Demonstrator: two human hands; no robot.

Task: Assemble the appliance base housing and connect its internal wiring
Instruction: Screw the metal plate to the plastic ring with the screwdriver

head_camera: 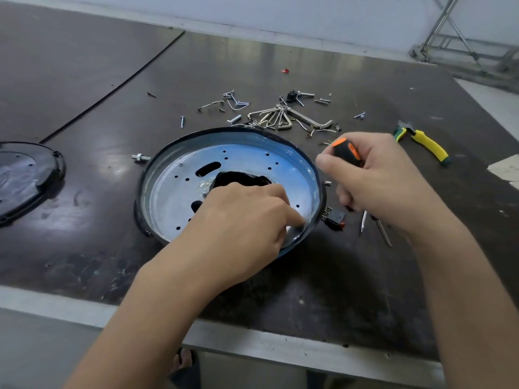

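Housing: left hand touches inside; right hand grips screwdriver.

a workshop, at an assembly bench: a dark, scuffed worktable with a bare metal edge is strewn with loose screws, a bunch of hex keys and yellow-handled pliers. an open round base housing sits among them, with a screwdriver in hand. a steel frame stands by the plain white wall.
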